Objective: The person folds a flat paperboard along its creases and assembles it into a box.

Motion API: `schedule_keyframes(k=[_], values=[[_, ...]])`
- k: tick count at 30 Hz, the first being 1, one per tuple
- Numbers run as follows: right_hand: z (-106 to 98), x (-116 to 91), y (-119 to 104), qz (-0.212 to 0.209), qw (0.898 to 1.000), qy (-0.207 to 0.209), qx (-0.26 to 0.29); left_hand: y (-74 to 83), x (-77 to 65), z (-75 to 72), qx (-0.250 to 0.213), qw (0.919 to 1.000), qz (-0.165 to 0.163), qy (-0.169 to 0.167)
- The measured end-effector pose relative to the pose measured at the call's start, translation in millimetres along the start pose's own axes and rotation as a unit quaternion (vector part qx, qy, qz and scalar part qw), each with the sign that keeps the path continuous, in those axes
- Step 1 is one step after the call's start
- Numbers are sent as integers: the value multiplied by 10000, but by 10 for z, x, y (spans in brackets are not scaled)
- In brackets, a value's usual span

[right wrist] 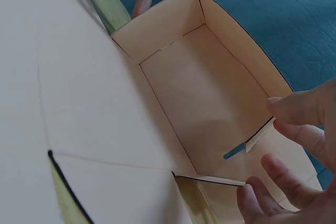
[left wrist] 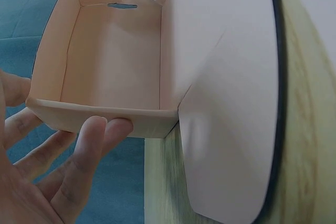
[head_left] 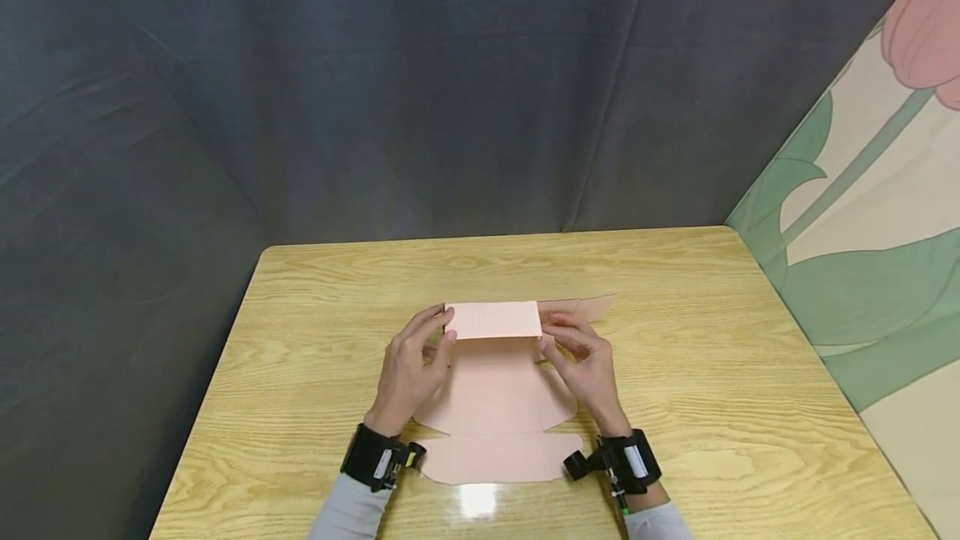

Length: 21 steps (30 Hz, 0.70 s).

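A pale pink cardboard box [head_left: 491, 320], partly folded, stands on the table in front of me, its lid panel [head_left: 495, 398] lying toward me. My left hand [head_left: 408, 369] holds the box's left end. In the left wrist view, its fingers lie along the outside of the folded end wall [left wrist: 105, 118]. At the right end, my right hand [head_left: 588, 365] grips the cardboard with thumb and fingers. The right wrist view shows fingertips at a small side flap [right wrist: 210, 180] and at the end panel beside a narrow slot [right wrist: 234, 150]. The left end has its wall up; the right end panel stretches outward.
The wooden table [head_left: 300, 340] carries the box. Dark curtain [head_left: 450, 90] hangs behind and to the left, and a tulip-patterned cloth [head_left: 885, 273] is on the right. A front flap [head_left: 501, 458] of the cardboard reaches toward me between the wrists.
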State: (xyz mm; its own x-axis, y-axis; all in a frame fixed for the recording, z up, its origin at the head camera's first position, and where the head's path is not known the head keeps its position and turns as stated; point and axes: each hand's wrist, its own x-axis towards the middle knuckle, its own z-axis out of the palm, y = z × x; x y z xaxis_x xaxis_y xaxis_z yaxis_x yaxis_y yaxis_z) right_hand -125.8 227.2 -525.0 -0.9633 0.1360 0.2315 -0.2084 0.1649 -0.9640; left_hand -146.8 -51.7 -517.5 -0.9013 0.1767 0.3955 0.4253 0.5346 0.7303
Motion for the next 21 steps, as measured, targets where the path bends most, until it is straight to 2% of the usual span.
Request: schedule_keyframes(k=[7, 13, 17, 21], values=[[18, 0, 7, -167, 9998, 46, 39, 13, 7, 1, 12, 10000, 18, 10], [34, 10, -3, -132, 9995, 57, 266, 76, 43, -22, 320, 9994, 108, -25], [40, 9, 2, -122, 9991, 43, 412, 148, 106, -43, 652, 9967, 406, -244], [46, 6, 11, -152, 9989, 31, 449, 221, 153, -33, 1235, 9870, 931, -435]])
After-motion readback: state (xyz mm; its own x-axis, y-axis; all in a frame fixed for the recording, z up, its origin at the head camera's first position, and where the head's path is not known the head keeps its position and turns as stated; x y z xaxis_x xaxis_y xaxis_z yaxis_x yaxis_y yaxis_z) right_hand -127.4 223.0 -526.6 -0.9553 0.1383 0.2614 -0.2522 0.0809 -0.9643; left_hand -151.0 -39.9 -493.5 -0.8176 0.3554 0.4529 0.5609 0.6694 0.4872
